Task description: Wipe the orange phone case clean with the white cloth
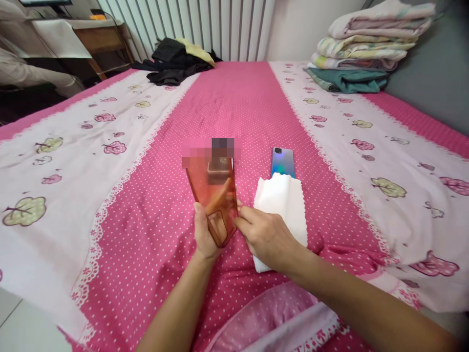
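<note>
My left hand (205, 233) grips a see-through orange phone case (200, 188), tilted up above the bed, with the thumb along its left edge and the other fingers behind it. My right hand (269, 237) is closed, its thumb and forefinger pinching the case's lower right edge. Whether a small thing sits between those fingertips is hidden. A white cloth (280, 200) with zigzag edges lies under and beside my right hand. Just beyond the cloth rests a blue shiny phone (283, 162), back side up, its lower end covered by the cloth. A pixelated patch hides the top of the case.
The bed has a pink dotted sheet (234, 98) with white floral bands. Dark clothes (172, 58) are heaped at the far left. Folded bedding (366, 49) is stacked at the far right. A person's sleeve (22, 63) shows by a desk (95, 41) at the left.
</note>
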`<action>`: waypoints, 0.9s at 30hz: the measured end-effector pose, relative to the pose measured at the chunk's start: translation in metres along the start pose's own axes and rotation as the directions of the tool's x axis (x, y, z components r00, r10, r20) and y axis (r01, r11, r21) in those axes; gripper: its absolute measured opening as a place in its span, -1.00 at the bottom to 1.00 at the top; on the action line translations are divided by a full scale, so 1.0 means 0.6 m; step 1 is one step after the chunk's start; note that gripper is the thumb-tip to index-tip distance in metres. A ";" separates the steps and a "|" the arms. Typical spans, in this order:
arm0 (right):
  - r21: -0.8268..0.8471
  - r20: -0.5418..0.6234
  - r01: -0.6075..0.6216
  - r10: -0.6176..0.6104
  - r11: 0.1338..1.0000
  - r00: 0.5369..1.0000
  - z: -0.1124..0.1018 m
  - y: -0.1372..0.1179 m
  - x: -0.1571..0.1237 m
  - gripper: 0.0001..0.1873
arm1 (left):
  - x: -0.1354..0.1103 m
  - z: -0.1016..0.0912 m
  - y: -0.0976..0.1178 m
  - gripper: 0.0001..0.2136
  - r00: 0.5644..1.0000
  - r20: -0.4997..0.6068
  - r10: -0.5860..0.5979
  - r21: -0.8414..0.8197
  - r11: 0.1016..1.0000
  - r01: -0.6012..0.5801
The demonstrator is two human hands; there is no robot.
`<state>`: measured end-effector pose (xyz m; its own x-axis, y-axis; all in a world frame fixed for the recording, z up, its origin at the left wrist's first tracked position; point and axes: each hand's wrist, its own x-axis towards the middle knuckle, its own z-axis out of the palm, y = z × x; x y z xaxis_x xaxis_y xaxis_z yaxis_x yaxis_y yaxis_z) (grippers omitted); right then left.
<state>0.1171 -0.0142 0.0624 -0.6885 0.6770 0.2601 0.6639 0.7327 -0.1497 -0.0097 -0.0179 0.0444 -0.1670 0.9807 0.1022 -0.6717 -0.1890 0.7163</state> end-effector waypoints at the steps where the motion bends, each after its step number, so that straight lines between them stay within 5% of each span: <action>1: 0.050 -0.045 -0.034 0.037 0.998 0.998 0.000 0.001 0.000 -0.78 | 0.002 0.000 0.004 -0.43 1.000 0.009 -0.005 -0.009 1.000 0.005; 7: 0.557 -0.229 -0.154 0.328 0.816 0.916 -0.015 0.006 0.002 -0.89 | 0.011 -0.011 0.024 -0.32 0.998 0.064 0.001 -0.037 0.999 0.001; 11: 0.726 -0.176 -0.222 0.489 0.651 0.855 -0.020 0.007 0.004 -0.93 | 0.011 -0.013 0.026 -0.33 0.997 0.072 -0.015 -0.043 0.999 0.018; 13: 0.860 -0.008 -0.283 0.566 0.425 0.824 -0.019 0.010 0.007 -0.89 | 0.011 -0.013 0.025 -0.33 0.996 0.086 -0.017 -0.039 0.999 0.021; 17: 0.875 0.482 -0.408 0.538 -0.259 0.691 -0.021 0.021 0.014 -0.80 | 0.011 -0.015 0.022 -0.33 0.994 0.104 -0.042 -0.068 0.996 0.049; 19: 0.792 0.603 -0.421 0.458 -0.442 0.653 -0.022 0.026 0.016 -0.81 | 0.011 -0.016 0.021 -0.33 0.992 0.113 -0.060 -0.091 0.993 0.071; 24: 0.745 0.645 -0.411 0.411 -0.525 0.644 -0.021 0.029 0.015 -0.81 | 0.009 -0.015 0.020 -0.34 0.988 0.135 -0.082 -0.127 0.987 0.099; 27: 0.821 0.563 -0.382 0.491 -0.425 0.665 -0.017 0.029 0.013 -0.78 | 0.009 -0.012 0.022 -0.37 0.987 0.138 -0.088 -0.164 0.980 0.110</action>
<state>0.1260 0.0031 0.0720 -0.2964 0.8489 -0.4376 -0.2589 -0.5125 -0.8187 -0.0245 -0.0151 0.0493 -0.0063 0.9911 0.1332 -0.7955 -0.0857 0.5998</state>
